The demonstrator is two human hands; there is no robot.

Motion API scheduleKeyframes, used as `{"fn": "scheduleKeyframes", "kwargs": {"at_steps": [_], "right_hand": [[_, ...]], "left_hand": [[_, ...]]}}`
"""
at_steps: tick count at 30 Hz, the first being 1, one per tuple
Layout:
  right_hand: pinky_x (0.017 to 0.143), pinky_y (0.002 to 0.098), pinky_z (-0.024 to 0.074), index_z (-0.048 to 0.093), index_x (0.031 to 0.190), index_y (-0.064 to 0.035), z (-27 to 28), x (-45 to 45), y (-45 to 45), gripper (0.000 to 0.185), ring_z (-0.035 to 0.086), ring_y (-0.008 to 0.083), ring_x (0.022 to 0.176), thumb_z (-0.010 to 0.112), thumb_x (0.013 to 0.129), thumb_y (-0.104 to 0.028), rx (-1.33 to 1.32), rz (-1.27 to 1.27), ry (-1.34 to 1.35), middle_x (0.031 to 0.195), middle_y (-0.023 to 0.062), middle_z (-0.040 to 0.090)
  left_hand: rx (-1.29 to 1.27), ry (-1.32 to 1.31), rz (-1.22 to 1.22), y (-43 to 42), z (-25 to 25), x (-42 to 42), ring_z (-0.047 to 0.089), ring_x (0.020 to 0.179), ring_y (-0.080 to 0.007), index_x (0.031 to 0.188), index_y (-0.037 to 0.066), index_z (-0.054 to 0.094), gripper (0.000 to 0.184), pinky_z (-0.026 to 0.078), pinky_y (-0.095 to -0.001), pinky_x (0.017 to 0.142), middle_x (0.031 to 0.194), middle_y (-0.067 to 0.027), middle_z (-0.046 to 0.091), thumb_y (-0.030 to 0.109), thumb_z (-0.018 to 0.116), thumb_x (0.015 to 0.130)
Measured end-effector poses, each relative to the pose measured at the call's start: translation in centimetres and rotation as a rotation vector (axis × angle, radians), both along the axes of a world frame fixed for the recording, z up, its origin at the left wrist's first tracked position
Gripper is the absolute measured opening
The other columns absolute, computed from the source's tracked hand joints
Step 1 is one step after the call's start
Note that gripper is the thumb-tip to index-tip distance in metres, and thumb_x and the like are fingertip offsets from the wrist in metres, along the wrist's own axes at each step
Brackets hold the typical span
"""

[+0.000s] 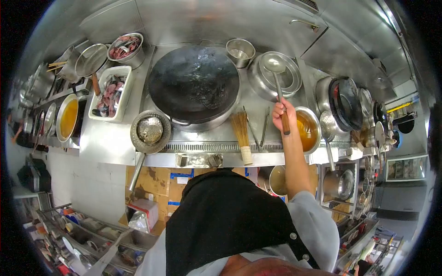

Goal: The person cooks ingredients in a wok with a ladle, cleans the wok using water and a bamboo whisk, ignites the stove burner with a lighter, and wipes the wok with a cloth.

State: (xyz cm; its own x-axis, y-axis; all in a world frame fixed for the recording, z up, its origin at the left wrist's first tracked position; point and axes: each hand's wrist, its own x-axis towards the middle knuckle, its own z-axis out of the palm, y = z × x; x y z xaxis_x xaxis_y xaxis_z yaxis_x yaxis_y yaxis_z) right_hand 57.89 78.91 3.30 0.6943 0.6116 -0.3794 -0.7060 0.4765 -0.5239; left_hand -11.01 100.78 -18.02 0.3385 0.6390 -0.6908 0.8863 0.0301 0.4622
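Note:
My right hand (280, 116) is wrapped round the wooden handle of a metal ladle (274, 63). The ladle's bowl is over a metal basin (255, 82) at the back right of the stove. Close beside my right wrist stands a bowl of amber liquid (307, 131). To the left sits a large black wok (191, 85), its inside dark and glossy. Between wok and hand lie a bamboo brush (240, 131) and metal tongs (264, 128). My left hand does not show anywhere in view.
A perforated skimmer (149, 132) rests at the stove's front left. Behind it, a white tub (130, 85) and a metal pot (133, 57) hold what looks like raw fish pieces. A small pot (240, 51) stands behind the wok; stacked pans (346, 103) are at the right.

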Motion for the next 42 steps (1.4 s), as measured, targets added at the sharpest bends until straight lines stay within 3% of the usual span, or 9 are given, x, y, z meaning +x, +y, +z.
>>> {"fn": "scheduleKeyframes", "kwargs": {"at_steps": [8,10,12,15,20,24,29,35,42], "right_hand": [[0.054,0.0286,0.0393,0.062,0.107,-0.0107,2.7,-12.4,5.1,0.018,0.047,0.0102,0.055,0.055,0.106,-0.027,0.137,0.178,0.127,0.073,-0.003,0.052],[0.054,0.0288,0.0391,0.06,0.1,-0.0107,2.0,-12.5,6.4,0.018,0.047,0.0106,0.055,0.056,0.106,-0.028,0.107,0.264,0.178,0.072,-0.0024,0.052],[0.053,0.0281,0.0375,0.05,0.088,-0.0119,1.3,-11.2,7.0,0.023,0.047,0.0113,0.054,0.059,0.104,-0.025,-0.015,0.292,0.168,0.072,-0.0011,0.053],[0.056,0.0305,0.043,0.061,0.114,-0.01,1.3,-13.2,6.2,0.015,0.052,0.0141,0.056,0.061,0.101,-0.018,-0.321,0.074,-0.205,0.074,0.0018,0.056],[0.071,0.047,0.0555,0.041,0.159,-0.0156,-13.0,-15.8,-4.4,0.071,0.07,0.0345,0.072,0.069,0.093,-0.017,-1.311,-0.267,-1.33,0.095,0.0176,0.073],[0.082,0.0559,0.0544,0.041,0.158,-0.0189,-13.4,-16.5,-10.5,0.075,0.07,0.0461,0.092,0.071,0.089,-0.018,-1.753,0.262,-1.142,0.101,0.0334,0.069],[0.091,0.0534,0.0553,0.041,0.157,-0.0157,-16.1,-15.0,-10.6,0.07,0.068,0.0447,0.107,0.065,0.093,-0.033,-2.013,0.285,-1.238,0.126,0.0275,0.064],[0.092,0.052,0.0555,0.039,0.158,-0.0159,-13.2,-17.4,1.4,0.085,0.067,0.0435,0.111,0.074,0.085,-0.04,-1.713,0.753,-1.124,0.122,0.0302,0.064],[0.09,0.0472,0.0572,0.032,0.162,-0.0153,-14.7,-20.6,-5.8,0.088,0.07,0.041,0.1,0.071,0.083,-0.021,-1.308,0.44,-1.393,0.115,0.0276,0.068]], "left_hand": [[0.562,0.122,-0.798,8.5,-12.3,-9.2,0.072,0.071,-0.0283,0.091,0.005,0.078,0.024,0.054,-0.0429,0.065,0.079,-0.0136,0.075,0.026,0.07,0.083],[0.542,0.113,-0.646,11.1,-13.8,-8.8,0.072,0.07,-0.0292,0.089,0.005,0.078,0.024,0.054,-0.0435,0.065,0.078,-0.0139,0.075,0.027,0.07,0.082],[0.054,-0.095,0.324,12.3,-12.3,-7.1,0.073,0.069,-0.0274,0.088,0.005,0.077,0.021,0.055,-0.0432,0.066,0.074,-0.0142,0.074,0.022,0.071,0.078],[0.174,-0.065,0.277,12.8,-9.3,-5.9,0.073,0.07,-0.027,0.086,0.002,0.076,0.017,0.054,-0.0424,0.064,0.074,-0.0156,0.073,0.015,0.072,0.075],[0.119,-0.149,0.199,10.7,-3.4,-4.9,0.069,0.069,-0.0252,0.093,-0.001,0.071,0.021,0.053,-0.0402,0.064,0.076,-0.0122,0.071,0.007,0.072,0.074],[0.217,-0.389,0.072,8.2,-1.7,-3.5,0.064,0.074,-0.0208,0.101,-0.002,0.068,0.028,0.051,-0.0373,0.069,0.083,-0.0085,0.069,0.004,0.075,0.075],[0.075,-0.476,0.177,7.3,8.0,7.6,0.065,0.075,-0.0185,0.104,-0.002,0.067,0.024,0.052,-0.0331,0.07,0.083,-0.0071,0.069,0.005,0.073,0.082],[0.001,-0.653,0.087,9.5,13.9,19.5,0.067,0.079,-0.0168,0.112,-0.003,0.068,0.027,0.052,-0.0308,0.072,0.09,-0.0077,0.071,0.011,0.071,0.089],[-0.213,-0.859,0.324,10.4,14.3,24.8,0.068,0.073,-0.0184,0.108,-0.003,0.065,0.022,0.054,-0.0313,0.062,0.087,-0.0099,0.071,0.01,0.069,0.091]]}}
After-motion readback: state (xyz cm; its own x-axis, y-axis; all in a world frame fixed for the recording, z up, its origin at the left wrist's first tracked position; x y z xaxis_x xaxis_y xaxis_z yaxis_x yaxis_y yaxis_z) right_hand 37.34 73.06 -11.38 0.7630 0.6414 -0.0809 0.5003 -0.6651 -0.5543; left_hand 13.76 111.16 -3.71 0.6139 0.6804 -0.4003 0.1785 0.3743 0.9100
